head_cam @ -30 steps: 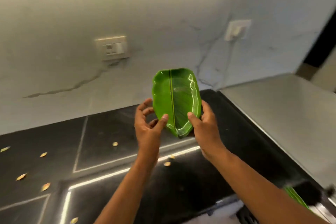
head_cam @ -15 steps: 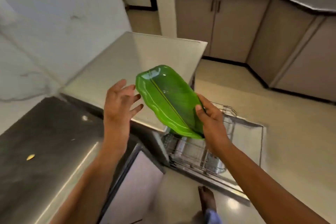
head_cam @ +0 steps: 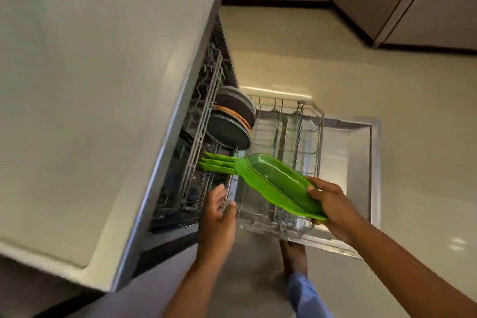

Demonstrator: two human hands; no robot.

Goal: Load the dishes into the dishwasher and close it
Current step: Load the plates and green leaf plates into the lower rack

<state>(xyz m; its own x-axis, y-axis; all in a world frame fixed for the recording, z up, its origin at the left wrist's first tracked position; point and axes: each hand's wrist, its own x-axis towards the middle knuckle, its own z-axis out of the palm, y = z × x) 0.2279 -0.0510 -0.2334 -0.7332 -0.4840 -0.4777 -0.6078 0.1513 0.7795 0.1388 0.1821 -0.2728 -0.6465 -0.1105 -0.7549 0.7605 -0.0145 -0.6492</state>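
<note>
**A:** Start with your hands; what has each one got?

**B:** Your right hand [head_cam: 335, 208] grips the near end of the green leaf plate [head_cam: 276, 182], thumb on top and fingers curled under its rim; your left hand [head_cam: 218, 210] holds nothing, its fingers loose and resting against the near corner of the lower rack [head_cam: 318, 121].

**A:** And where is the plate now?

**B:** In the air above the pulled-out rack, tilted, its far tip pointing toward the green plates [head_cam: 216, 162] already standing on edge in the rack; behind those stand round dark plates [head_cam: 229, 131] with an orange one among them; the rack rests over the lowered dishwasher door [head_cam: 361, 162].

**A:** How should you seat it well?

**B:** I'd say turn the plate on edge to match its neighbours; guide the tip into the free slot just beside them, then lower it until the prongs hold it; steady the rack with your left hand so it doesn't roll; let go only once the plate stands by itself; a tilted plate could jam the rack when you slide it in.
</note>
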